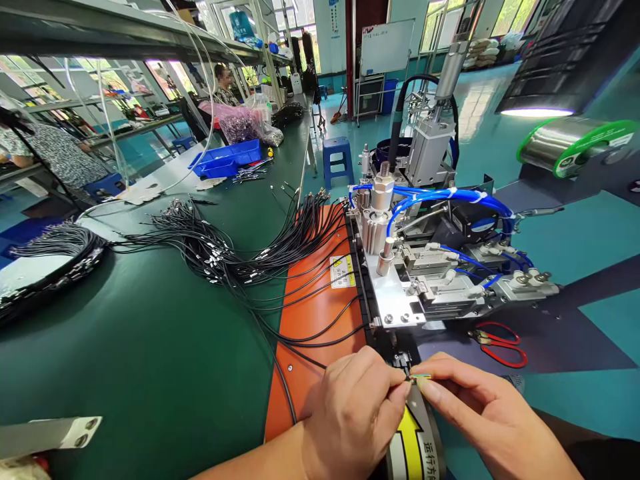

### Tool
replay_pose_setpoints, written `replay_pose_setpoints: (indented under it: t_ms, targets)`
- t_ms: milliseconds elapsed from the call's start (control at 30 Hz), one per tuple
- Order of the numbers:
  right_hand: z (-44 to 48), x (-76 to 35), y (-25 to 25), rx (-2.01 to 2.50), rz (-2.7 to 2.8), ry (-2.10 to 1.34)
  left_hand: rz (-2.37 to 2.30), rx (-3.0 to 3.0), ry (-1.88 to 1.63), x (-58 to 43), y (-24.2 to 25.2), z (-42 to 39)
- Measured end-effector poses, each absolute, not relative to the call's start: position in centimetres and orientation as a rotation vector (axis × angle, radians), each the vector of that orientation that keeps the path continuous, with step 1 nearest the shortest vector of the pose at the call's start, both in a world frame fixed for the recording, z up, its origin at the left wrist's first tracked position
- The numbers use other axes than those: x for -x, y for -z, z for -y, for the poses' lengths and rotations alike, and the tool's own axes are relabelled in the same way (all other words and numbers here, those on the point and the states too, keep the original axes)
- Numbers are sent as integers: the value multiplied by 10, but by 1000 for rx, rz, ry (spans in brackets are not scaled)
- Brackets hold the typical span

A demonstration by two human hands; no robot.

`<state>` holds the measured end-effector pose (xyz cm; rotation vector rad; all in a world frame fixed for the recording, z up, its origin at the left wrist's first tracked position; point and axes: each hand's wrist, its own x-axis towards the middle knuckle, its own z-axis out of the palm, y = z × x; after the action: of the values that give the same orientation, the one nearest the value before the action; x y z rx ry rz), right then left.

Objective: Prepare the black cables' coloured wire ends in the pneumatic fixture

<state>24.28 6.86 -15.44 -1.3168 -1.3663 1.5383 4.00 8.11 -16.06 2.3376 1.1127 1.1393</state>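
Observation:
My left hand (pixel 356 403) is closed in a pinch on the end of a black cable, with the fingertips hiding most of that end. Opposite it, my right hand (pixel 483 400) pinches a tiny green-and-yellow piece (pixel 423 377), too small to name, where the two hands meet. Both are just in front of a small metal fixture (pixel 401 360) on the machine's track, above a yellow arrow label (pixel 411 433). More black cables (pixel 320 333) run from the bench over an orange plate (pixel 313 300) into the machine's side. One cable (pixel 283 380) passes under my left wrist.
The machine (pixel 383 233), with metal cylinders and blue air hoses (pixel 450 195), stands ahead. Red-handled cutters (pixel 503 345) lie to the right. A solder-wire spool (pixel 573 147) is behind them. Cable bundles (pixel 210 250) and a blue bin (pixel 227 159) occupy the green bench (pixel 150 360).

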Motion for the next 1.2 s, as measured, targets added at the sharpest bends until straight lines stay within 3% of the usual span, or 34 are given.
replay_pose_setpoints:
  t_ms: [1000,1200]
  targets:
    - [-55,-219,159,1532,1296,-1215,-1245,-2220,-1135,-42,155,-78]
    - [-58,-211,165,1358,964,-1500,-1239,-2177,-1146,-41,154,-79]
